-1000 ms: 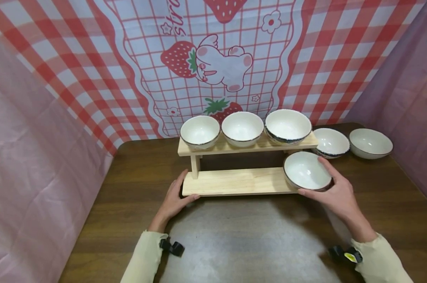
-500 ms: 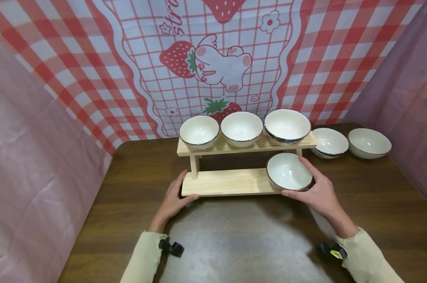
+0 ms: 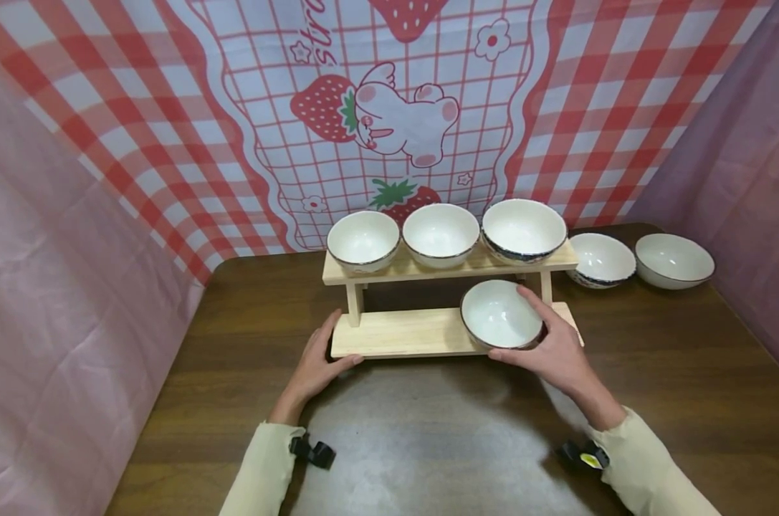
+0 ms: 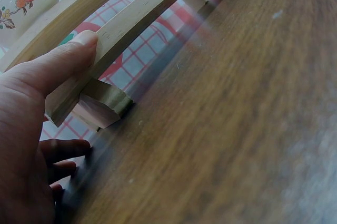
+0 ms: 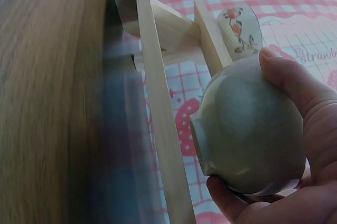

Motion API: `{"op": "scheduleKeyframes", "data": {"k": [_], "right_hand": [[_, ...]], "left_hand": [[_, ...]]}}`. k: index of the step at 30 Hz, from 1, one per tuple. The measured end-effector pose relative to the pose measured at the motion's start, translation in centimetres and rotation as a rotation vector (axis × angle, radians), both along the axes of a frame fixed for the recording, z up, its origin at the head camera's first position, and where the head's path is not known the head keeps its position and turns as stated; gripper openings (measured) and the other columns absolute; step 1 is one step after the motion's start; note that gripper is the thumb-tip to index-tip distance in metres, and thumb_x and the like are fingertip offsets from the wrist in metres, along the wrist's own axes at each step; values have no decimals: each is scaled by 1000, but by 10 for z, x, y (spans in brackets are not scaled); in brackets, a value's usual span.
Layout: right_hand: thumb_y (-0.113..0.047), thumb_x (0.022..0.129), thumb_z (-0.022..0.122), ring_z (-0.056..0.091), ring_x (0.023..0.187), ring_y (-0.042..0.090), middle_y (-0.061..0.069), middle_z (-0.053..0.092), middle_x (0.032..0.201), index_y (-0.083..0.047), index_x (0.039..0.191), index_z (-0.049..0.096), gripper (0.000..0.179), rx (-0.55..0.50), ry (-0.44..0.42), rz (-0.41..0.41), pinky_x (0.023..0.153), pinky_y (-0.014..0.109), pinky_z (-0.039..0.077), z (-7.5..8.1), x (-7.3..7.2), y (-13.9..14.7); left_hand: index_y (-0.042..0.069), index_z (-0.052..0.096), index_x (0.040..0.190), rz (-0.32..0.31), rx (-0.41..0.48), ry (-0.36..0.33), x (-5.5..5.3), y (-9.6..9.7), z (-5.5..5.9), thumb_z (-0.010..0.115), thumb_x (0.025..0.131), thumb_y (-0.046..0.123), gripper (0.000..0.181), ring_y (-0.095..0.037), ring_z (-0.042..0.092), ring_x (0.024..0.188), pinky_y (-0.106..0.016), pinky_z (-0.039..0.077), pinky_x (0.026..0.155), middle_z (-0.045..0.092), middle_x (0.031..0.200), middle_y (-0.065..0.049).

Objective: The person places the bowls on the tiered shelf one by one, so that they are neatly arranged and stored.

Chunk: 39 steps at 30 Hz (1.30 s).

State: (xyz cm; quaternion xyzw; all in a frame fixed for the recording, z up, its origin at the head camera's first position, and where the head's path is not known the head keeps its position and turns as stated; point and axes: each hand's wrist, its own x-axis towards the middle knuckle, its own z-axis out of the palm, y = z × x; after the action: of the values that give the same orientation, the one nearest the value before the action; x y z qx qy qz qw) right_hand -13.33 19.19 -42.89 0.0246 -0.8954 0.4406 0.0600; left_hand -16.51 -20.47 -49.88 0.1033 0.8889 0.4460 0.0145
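Observation:
My right hand (image 3: 560, 355) grips a white bowl (image 3: 500, 315) with a thin dark rim, thumb at its near side and fingers at its far side. In the right wrist view, the foot of this bowl (image 5: 247, 129) is apart from the lower board, with a gap between. The two-tier wooden stand (image 3: 402, 333) is below it. My left hand (image 3: 312, 365) holds the left end of the lower board, thumb (image 4: 63, 60) on its front edge and the other fingers around the end. Three bowls sit on the upper tier: left (image 3: 364, 240), middle (image 3: 441, 233) and right (image 3: 524, 228).
On the table to the right of the stand are a dark-patterned bowl (image 3: 600, 259) and a plainer white bowl (image 3: 675, 261). A red checked cloth (image 3: 576, 129) hangs behind, and pink cloths (image 3: 54, 301) close both sides. The brown wooden table (image 3: 395, 444) spreads in front.
My right hand has moved left with the bowl, from over the right end of the lower board to right of its middle. My left hand and the stand have stayed put.

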Motion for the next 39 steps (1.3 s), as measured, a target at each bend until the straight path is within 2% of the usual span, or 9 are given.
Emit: {"op": "scheduleKeyframes", "data": {"k": [11, 23, 39], "right_hand": [[-32, 64, 95, 48, 134, 38, 23, 47, 152, -18, 156, 37, 109, -59, -18, 66, 104, 54, 42, -1, -4, -22], [-31, 63, 96, 51, 134, 38, 20, 48, 152, -18, 154, 40, 108, -91, 25, 139, 102, 56, 46, -3, -9, -48], [-28, 60, 97, 53, 134, 37, 17, 49, 152, -15, 153, 42, 108, -151, 41, 216, 104, 54, 47, 2, -14, -83]], "left_hand": [[10, 27, 159, -6, 1, 23, -2, -1, -3, 82, 81, 39, 100, -42, 36, 145, -64, 30, 116, 35, 162, -17], [10, 28, 159, -2, 3, 22, -1, -1, -1, 82, 81, 40, 99, -43, 36, 145, -64, 30, 116, 36, 161, -17], [10, 28, 158, 1, 10, 22, -1, 0, -1, 82, 80, 38, 99, -43, 35, 145, -64, 29, 116, 35, 162, -17]]}}
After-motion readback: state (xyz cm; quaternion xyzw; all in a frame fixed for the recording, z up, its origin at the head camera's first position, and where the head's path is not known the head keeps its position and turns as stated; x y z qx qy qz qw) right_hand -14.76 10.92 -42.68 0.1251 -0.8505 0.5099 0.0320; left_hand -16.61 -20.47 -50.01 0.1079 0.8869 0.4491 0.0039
